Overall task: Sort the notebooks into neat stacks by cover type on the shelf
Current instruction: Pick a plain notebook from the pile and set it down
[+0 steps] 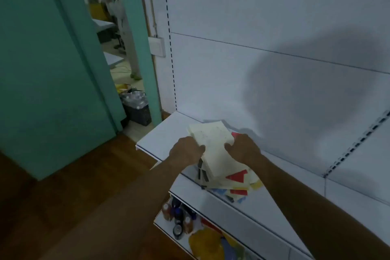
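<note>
A thick stack of cream-covered notebooks (212, 143) lies on the white shelf (160, 133), tilted toward the back wall. My left hand (186, 150) grips its left edge and my right hand (242, 148) grips its right edge. Under and beside the cream stack lie notebooks with red, blue and yellow shapes on their covers (238, 183), fanned out unevenly toward the shelf's front. Dark spines (202, 173) show at the stack's near-left corner.
A lower shelf (168, 226) holds several small bottles (177, 215) and a yellow packet (205, 243). The white back panel (274, 27) rises behind. To the left stand a teal door (52, 69), a wooden floor and a black bin (137, 107) in the doorway.
</note>
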Motion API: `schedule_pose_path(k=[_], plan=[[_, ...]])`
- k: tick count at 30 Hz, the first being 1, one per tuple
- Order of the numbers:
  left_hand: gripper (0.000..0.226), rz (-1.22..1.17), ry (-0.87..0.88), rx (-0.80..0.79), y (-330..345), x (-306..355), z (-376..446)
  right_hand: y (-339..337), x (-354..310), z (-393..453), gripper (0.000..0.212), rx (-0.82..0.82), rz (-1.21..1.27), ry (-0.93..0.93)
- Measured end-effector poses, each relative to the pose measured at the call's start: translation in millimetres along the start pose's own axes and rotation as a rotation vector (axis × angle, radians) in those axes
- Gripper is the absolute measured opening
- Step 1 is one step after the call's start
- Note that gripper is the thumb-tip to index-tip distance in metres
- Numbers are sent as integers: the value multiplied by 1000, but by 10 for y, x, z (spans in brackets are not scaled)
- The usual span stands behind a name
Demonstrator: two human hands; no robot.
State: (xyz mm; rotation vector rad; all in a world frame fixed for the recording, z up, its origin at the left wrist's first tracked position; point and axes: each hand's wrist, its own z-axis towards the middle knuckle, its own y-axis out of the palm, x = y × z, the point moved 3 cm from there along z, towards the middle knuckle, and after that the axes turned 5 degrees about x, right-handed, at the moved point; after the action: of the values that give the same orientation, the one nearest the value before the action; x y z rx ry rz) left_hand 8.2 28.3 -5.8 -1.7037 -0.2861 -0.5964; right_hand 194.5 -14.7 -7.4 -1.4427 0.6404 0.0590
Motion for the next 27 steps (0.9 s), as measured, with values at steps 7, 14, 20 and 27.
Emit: schedule_pose_path(k=[7, 14, 20, 27], plan=[[54, -91, -117, 27, 85, -14, 133, 171, -45, 129, 55, 24, 25, 139], [49, -168, -142, 58, 39, -7, 126, 208, 13, 123, 59, 4, 29, 195], [30, -409, -122, 12, 23, 21, 144, 177, 97, 31, 21, 5, 183, 293], [74, -617, -101, -161, 76, 140, 67, 119, 180, -108, 12, 58, 311, 357]])
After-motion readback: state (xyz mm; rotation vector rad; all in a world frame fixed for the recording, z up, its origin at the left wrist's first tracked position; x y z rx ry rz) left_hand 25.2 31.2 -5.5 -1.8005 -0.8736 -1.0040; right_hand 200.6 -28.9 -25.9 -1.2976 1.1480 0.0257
